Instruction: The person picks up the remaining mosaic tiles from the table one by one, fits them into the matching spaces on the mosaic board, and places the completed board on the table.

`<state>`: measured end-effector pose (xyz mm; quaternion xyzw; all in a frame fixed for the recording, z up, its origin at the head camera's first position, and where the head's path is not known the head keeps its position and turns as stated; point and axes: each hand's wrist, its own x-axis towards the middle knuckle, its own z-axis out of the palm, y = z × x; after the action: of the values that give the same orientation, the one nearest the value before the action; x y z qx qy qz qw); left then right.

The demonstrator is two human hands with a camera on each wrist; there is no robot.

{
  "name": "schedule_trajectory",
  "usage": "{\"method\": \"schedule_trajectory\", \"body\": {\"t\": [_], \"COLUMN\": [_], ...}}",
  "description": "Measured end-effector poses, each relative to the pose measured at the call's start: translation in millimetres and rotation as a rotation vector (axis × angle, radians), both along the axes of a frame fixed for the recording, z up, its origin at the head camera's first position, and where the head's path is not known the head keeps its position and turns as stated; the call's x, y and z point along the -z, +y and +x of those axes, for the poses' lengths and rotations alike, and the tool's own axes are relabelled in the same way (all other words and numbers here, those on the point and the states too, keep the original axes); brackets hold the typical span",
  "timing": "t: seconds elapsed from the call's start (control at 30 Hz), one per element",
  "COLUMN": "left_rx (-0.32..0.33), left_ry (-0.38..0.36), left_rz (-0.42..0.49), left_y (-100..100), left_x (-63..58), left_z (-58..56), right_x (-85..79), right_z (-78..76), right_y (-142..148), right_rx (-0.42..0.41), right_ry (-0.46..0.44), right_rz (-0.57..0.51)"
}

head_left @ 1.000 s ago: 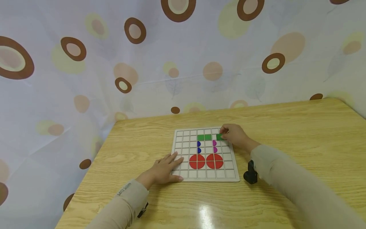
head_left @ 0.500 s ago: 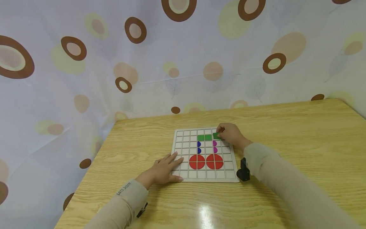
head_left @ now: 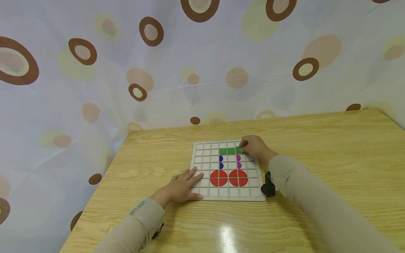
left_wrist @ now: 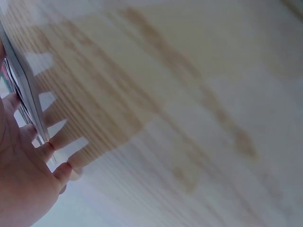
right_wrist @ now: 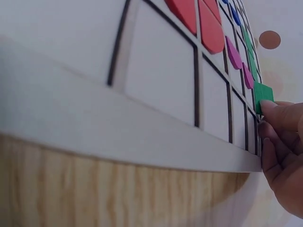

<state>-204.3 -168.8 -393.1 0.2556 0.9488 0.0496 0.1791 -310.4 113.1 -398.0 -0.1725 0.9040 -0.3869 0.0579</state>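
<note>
A white gridded board [head_left: 234, 198] lies on the wooden table. My left hand [head_left: 181, 186] rests on its left front edge, fingers spread; the left wrist view shows the same hand [left_wrist: 23, 175] along the board's side. Near the board's back right, my right hand [head_left: 254, 147] pinches a green square tile [right_wrist: 263, 97] between thumb and fingers. That tile sits at the right end of a row of green tiles [head_left: 227, 151], its right part covered by the fingertips. In the right wrist view it stands a little higher than its neighbours.
In front of the green row are blue half-circle pieces [head_left: 221, 158] and magenta half-circle pieces [head_left: 238, 158]. Nearer stand two red circles [head_left: 219, 178] made of quarter pieces. A patterned cloth [head_left: 196, 84] hangs behind the table [head_left: 177, 228].
My right hand has moved left with the green tile, from a gap beside the green row to right up against it. The left hand has stayed in place.
</note>
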Motion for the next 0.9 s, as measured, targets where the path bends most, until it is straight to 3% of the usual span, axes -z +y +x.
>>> {"method": "schedule_trajectory", "body": {"t": [0.53,0.9], "left_rx": [0.000,-0.002], "left_ry": [-0.006,-0.011], "left_rz": [-0.003,-0.008], "left_y": [-1.2,-0.9], "left_x": [3.4,2.2], "left_z": [-1.0,-1.6], "right_x": [5.4,7.5], "right_z": [-1.8,0.6], "right_y": [-4.8,-6.5], "right_rx": [0.008,0.026], "right_ry": [-0.005,0.054], "right_rz": [0.066,0.079]}}
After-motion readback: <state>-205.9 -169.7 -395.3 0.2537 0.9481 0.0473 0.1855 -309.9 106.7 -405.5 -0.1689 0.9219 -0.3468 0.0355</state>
